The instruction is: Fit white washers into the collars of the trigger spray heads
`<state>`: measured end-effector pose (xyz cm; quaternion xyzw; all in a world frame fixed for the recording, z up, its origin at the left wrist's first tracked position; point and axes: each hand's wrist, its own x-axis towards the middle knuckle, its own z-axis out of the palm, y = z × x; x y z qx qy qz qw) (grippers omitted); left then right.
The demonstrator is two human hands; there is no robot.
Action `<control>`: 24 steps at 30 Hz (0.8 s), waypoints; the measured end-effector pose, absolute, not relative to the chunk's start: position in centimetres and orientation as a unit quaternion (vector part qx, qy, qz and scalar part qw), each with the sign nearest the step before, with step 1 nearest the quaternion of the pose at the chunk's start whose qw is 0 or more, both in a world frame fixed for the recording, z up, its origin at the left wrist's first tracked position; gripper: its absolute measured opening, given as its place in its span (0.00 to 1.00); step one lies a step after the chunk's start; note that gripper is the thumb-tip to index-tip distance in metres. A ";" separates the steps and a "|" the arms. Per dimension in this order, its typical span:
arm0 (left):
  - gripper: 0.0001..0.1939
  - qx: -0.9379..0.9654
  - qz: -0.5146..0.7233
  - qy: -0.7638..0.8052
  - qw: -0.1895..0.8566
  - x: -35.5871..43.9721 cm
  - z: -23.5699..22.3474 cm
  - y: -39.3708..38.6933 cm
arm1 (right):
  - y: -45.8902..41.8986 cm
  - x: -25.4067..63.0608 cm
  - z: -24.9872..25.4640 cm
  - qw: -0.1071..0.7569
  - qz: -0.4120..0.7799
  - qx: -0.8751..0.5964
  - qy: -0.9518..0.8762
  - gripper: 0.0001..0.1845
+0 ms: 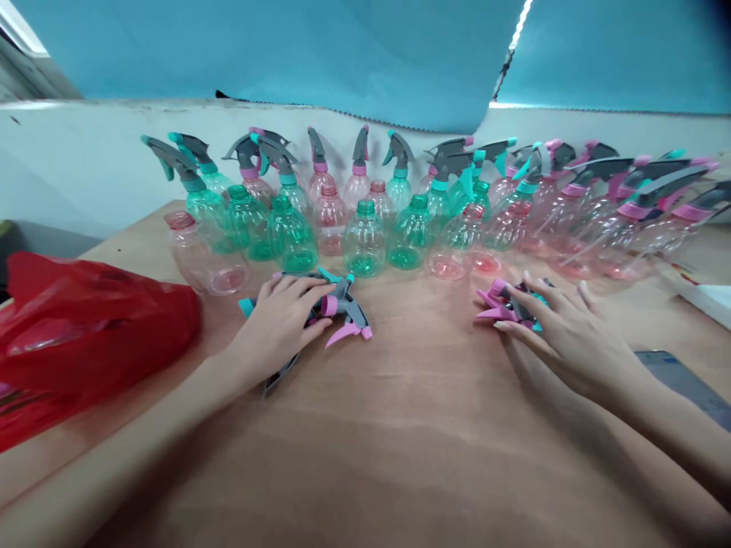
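Note:
My left hand (281, 323) lies on a small heap of grey spray triggers (343, 304) with pink and teal parts, its fingers curled over them. My right hand (563, 331) rests with fingers stretched over a second heap of spray triggers (505, 303), pink and grey, on the wooden table (400, 441). Behind both hands stands a row of clear green bottles (365, 243) and pink bottles (330, 217). Several at the back carry trigger heads; several in front are uncapped.
A crumpled red plastic bag (85, 327) lies at the left edge of the table. A dark phone (682, 384) lies at the right, with a white object (708, 301) beyond it. A white wall and blue sheet (343, 53) rise behind the bottles.

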<state>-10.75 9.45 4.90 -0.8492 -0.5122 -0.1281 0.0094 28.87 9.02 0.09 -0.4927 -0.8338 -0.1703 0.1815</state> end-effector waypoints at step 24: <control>0.11 -0.686 -0.195 -0.476 -0.514 -0.2 5.4 4.8 | 4.9 19.1 -0.5 0.408 0.338 -0.344 -0.775 0.19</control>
